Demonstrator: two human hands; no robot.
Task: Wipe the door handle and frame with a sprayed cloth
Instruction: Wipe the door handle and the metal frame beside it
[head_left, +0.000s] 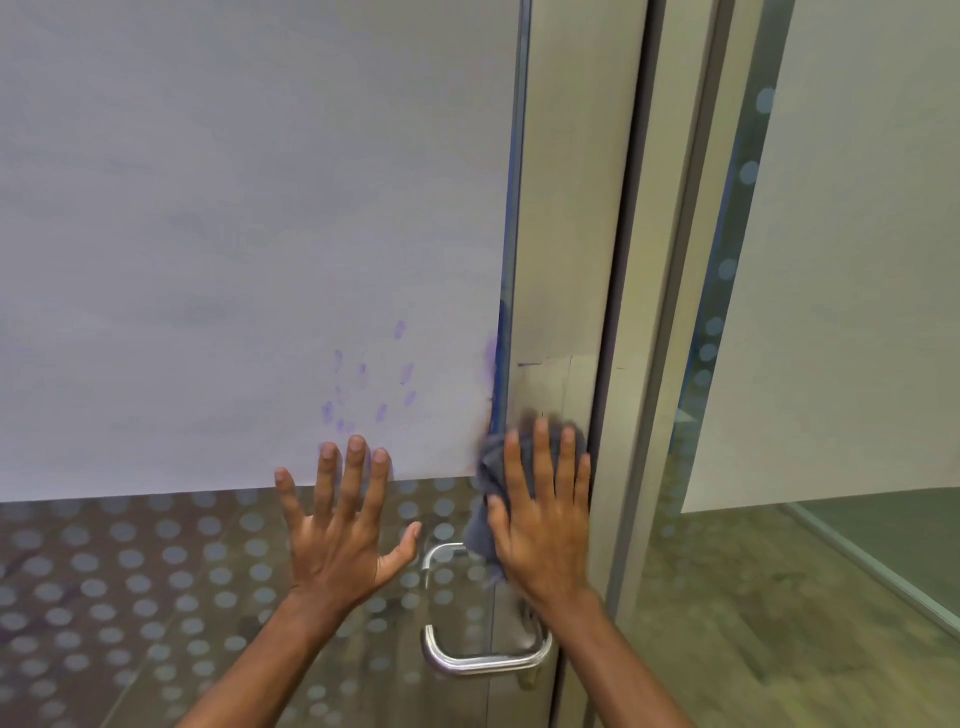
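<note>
A glass door with a metal frame stile (566, 234) fills the view. My right hand (545, 514) lies flat with straight fingers, pressing a grey cloth (485, 525) against the stile just above the handle. The cloth bunches out to the left of the palm. The chrome D-shaped door handle (483, 662) sits below that hand, its upper part partly hidden by my wrist and the cloth. My left hand (343, 525) is spread flat against the glass to the left, holding nothing.
A white frosted sheet (234, 234) covers the upper glass, with purple finger smudges (363, 389) near its lower right. Dotted film (130, 597) covers the lower glass. A dark gap (621, 260) separates the door from a fixed glass panel (857, 312) on the right.
</note>
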